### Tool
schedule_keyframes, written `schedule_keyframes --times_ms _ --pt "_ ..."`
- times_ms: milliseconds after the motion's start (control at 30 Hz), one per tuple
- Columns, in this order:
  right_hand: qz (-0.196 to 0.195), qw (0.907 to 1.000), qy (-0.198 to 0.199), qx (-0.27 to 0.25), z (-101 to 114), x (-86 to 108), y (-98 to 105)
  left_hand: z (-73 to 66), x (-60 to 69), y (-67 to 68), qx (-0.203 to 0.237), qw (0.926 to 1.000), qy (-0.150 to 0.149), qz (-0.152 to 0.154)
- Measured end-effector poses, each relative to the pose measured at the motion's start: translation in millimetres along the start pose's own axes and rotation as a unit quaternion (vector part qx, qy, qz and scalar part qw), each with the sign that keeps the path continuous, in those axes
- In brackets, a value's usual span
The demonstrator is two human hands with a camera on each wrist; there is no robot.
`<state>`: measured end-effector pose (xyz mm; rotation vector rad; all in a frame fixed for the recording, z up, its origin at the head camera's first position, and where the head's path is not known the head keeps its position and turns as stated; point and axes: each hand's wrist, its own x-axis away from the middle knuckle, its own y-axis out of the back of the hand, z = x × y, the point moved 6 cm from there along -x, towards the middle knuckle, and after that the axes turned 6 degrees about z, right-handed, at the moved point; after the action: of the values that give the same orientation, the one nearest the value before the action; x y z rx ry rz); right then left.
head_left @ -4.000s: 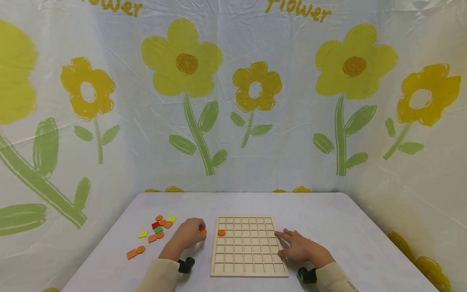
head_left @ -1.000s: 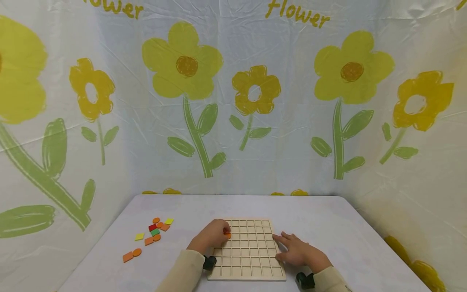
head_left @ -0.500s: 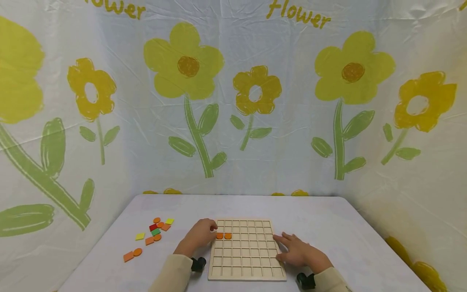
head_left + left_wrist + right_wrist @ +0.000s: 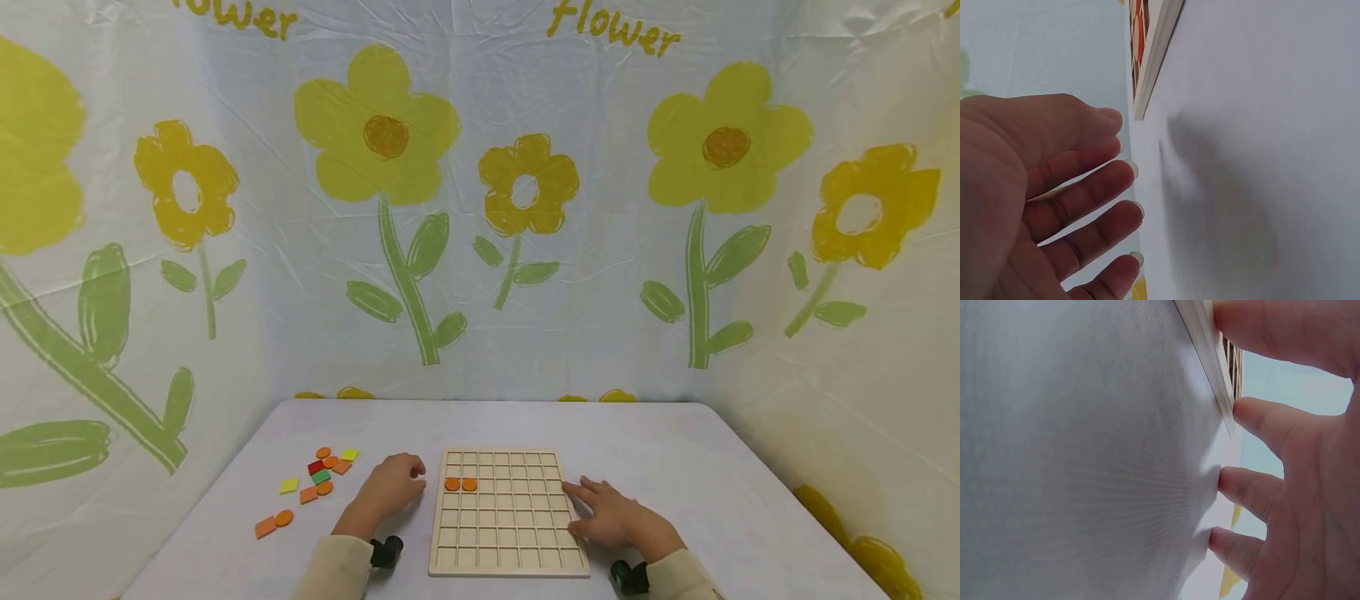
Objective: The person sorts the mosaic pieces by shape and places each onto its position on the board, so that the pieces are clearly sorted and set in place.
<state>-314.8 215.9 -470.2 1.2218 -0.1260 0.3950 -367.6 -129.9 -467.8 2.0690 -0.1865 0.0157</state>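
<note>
The left hand has moved off the board and is now over the table, just left of the board.

Nearest are two pale sleeves, each with a black thing at the wrist. The left hand is empty, its fingers a bit bent and loose. The right hand is spread wide. Its thumb and first finger touch the board's right edge, and two other tips touch the table. The board lies flat between the hands. Two orange discs sit side by side in its squares, by the left edge, toward the far end.

The left hand is in the way between the board and the loose bits on the left. There, an orange square and a loose disc are closest. A yellow square sits alone. Farther on, a green square and a red square lie among more orange bits and another yellow one. Behind everything hangs a flower cloth.
</note>
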Motion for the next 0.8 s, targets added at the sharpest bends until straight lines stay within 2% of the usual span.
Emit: schedule_keyframes --times_ms 267,433,800 --pt "0.001 1.0 -0.006 0.002 0.7 0.4 -0.8 17.4 10.9 13.1 -0.036 0.999 0.018 -0.017" --pt "0.004 1.0 -0.008 0.002 1.0 0.0 -0.6 28.4 14.6 19.0 -0.046 0.9985 0.018 -0.024" --pt "0.002 1.0 -0.005 0.001 -0.9 -1.5 -1.7 51.9 19.6 29.5 -0.053 0.9976 0.042 -0.015"
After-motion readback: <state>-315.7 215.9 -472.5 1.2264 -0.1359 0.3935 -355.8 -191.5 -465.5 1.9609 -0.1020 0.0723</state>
